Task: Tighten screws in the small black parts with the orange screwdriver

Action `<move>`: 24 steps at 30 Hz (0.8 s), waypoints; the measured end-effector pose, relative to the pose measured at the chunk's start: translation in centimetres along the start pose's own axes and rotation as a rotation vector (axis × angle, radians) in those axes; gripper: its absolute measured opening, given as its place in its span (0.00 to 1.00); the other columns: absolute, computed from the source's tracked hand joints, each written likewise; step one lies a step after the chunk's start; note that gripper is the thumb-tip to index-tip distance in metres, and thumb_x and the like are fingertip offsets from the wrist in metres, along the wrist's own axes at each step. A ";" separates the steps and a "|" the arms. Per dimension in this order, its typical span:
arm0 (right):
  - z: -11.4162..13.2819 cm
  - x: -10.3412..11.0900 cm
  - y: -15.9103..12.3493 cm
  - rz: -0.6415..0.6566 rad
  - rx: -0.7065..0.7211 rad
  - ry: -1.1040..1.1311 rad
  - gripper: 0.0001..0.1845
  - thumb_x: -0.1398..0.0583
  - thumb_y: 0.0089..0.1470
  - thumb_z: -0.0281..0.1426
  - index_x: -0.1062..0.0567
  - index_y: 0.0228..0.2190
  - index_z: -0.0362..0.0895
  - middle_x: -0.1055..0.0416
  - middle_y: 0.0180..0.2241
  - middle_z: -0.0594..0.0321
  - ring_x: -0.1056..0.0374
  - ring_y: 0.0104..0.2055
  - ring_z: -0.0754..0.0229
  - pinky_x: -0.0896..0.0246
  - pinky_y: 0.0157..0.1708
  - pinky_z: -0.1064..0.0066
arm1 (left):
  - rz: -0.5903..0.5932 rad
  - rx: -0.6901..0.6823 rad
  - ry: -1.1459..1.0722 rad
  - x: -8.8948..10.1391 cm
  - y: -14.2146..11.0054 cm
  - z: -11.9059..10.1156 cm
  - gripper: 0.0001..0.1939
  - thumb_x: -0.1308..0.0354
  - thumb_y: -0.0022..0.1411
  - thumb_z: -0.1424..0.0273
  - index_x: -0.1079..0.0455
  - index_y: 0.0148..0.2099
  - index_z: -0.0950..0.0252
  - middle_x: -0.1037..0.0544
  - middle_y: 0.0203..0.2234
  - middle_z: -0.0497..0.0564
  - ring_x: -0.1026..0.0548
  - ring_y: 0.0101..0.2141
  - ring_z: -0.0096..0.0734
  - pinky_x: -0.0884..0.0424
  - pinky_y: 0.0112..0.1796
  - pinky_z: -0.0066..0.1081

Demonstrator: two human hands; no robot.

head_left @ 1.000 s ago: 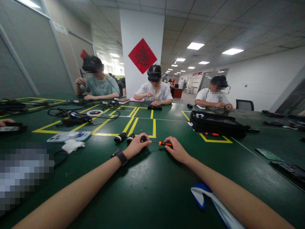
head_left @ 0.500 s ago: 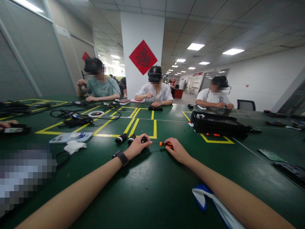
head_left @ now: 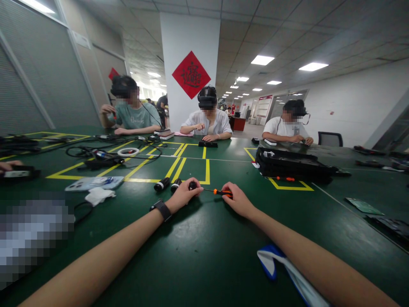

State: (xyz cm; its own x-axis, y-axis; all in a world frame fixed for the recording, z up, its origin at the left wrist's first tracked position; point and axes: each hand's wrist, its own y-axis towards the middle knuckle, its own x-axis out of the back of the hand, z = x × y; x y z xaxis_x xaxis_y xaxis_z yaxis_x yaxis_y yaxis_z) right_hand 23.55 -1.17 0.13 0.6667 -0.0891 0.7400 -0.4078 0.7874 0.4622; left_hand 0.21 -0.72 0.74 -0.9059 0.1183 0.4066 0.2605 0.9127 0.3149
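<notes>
My right hand (head_left: 237, 199) is closed around the handle of an orange and black screwdriver (head_left: 218, 192). Its thin metal shaft points left, and the tip ends at the fingers of my left hand (head_left: 184, 194). That hand, with a dark band on its wrist, grips a small black part (head_left: 192, 185), mostly hidden by fingers; whether the tip touches it I cannot tell. Just left of it lie a black cylinder with a white band (head_left: 162, 184) and a second black cylinder (head_left: 176, 185), partly covered by my hand.
Yellow tape marks the green table (head_left: 198, 264). A long black case (head_left: 290, 164) stands right, with an orange screwdriver (head_left: 285, 179) before it. A phone (head_left: 94, 183), tissue (head_left: 99, 195) and cables (head_left: 96, 155) lie left. A blue-white strap (head_left: 281, 260) lies near my right forearm. Three people sit opposite.
My hands, the screwdriver and the black part keep nearly the same places. The whole view has shifted very slightly.
</notes>
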 end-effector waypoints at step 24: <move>-0.7 -0.4 0.3 0.002 -0.029 0.031 0.09 0.48 0.54 0.30 0.30 0.35 0.43 0.34 0.35 0.60 0.39 0.39 0.61 0.45 0.42 0.66 | 0.005 -0.001 0.003 0.1 0.0 -0.1 0.13 0.46 0.52 0.60 0.36 0.33 0.65 0.31 0.21 0.45 0.34 0.23 0.24 0.38 0.25 0.24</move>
State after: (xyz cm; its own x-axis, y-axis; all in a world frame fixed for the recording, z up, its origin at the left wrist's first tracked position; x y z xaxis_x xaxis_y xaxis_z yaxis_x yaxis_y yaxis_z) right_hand 23.57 -0.46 -0.32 0.6851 -0.0693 0.7251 -0.3907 0.8052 0.4462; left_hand 0.13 -0.79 0.84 -0.9034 0.1219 0.4111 0.2657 0.9116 0.3137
